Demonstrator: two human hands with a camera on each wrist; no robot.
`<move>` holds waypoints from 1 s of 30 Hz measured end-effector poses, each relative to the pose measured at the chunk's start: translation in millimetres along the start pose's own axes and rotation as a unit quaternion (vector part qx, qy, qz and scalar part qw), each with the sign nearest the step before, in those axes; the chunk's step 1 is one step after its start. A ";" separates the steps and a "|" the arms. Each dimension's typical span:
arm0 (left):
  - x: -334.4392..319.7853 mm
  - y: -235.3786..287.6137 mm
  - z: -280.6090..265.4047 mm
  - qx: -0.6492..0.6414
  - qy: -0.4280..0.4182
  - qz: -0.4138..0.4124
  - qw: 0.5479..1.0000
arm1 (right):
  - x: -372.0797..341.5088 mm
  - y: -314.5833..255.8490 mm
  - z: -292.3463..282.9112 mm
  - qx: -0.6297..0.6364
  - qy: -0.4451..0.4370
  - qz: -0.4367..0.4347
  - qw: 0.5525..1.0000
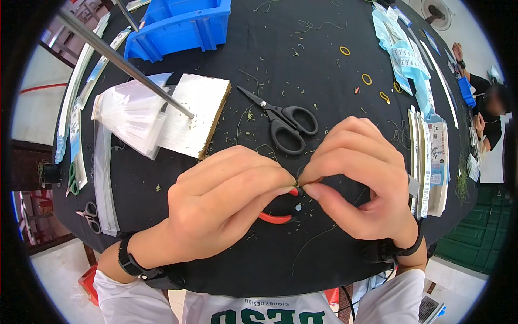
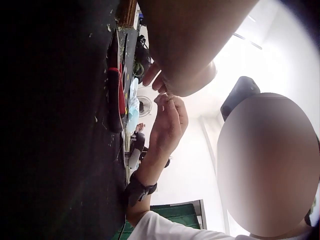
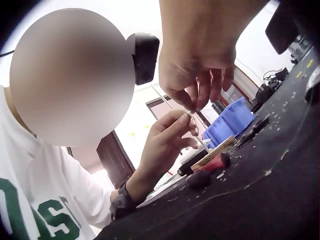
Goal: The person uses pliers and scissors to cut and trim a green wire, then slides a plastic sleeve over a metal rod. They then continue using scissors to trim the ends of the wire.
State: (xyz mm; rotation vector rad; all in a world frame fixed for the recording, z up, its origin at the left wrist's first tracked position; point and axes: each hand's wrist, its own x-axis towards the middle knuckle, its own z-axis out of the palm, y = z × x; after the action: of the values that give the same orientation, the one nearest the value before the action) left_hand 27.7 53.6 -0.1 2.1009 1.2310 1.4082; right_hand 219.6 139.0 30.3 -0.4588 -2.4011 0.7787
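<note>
- Pinching a fine thread (image 1: 297,184) above the tabletop (image 1: 324,264), your left hand (image 1: 224,200) and right hand (image 1: 360,178) hold closed fingertips nearly together, likely for control.
- Black scissors (image 1: 274,111) lie just beyond your hands, presumably so you can reach them quickly.

Prob. a small craft wkshp: cloth-covered bench (image 1: 324,264) w/ scissors (image 1: 276,112), red-handled tool (image 1: 276,218), blue plastic bin (image 1: 186,36), scattered clippings (image 1: 250,115), pkts (image 1: 402,56), plus 2nd person (image 1: 490,132) nr. right edge.
</note>
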 end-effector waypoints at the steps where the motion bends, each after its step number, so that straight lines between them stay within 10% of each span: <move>1: -0.1 -0.2 0.0 -0.001 0.000 0.001 1.000 | -0.2 0.4 1.0 0.010 0.001 0.003 1.000; 30: -1.8 -1.7 -3.3 0.016 -0.001 0.046 0.999 | -5.8 8.9 6.7 0.241 0.002 0.123 0.963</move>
State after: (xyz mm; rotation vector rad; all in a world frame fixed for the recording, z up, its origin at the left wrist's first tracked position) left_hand 23.8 52.5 -0.8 2.2065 1.1778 1.4331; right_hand 221.3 140.3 17.9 -0.5567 -2.0689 1.4236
